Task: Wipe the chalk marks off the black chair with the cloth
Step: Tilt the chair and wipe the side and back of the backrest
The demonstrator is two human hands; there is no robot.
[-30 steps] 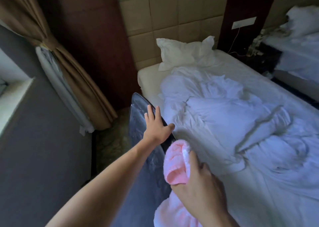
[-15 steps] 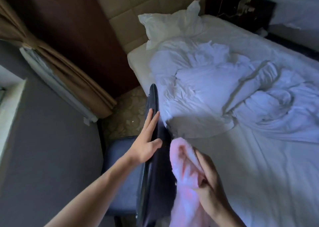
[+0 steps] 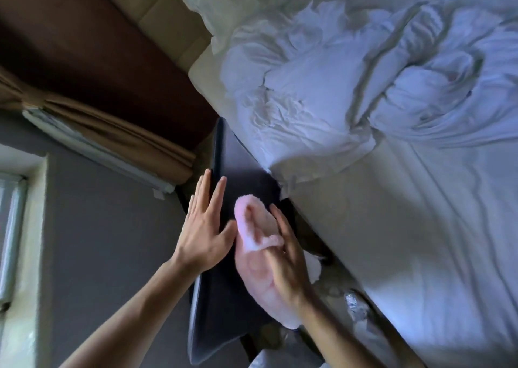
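Observation:
The black chair [image 3: 224, 292] stands between the grey wall and the bed, its backrest seen from above. My left hand [image 3: 203, 227] lies flat against the backrest's top edge, fingers straight. A pink fluffy cloth [image 3: 253, 227] lies on the backrest's dark surface. My right hand [image 3: 288, 258] presses it there, fingers extended over the cloth, with the rest of the cloth bunched under the palm. I cannot make out any chalk marks on the dark surface.
A bed [image 3: 392, 227] with a rumpled white duvet [image 3: 336, 73] and a pillow [image 3: 221, 6] fills the right side, close against the chair. A brown curtain [image 3: 98, 126] and a window sill [image 3: 25, 255] are at the left. Some litter lies on the floor by the bed [image 3: 356, 306].
The view has tipped down and over the chair. My right hand has brought the pink cloth onto the backrest's surface. My left hand stays on the backrest's top edge.

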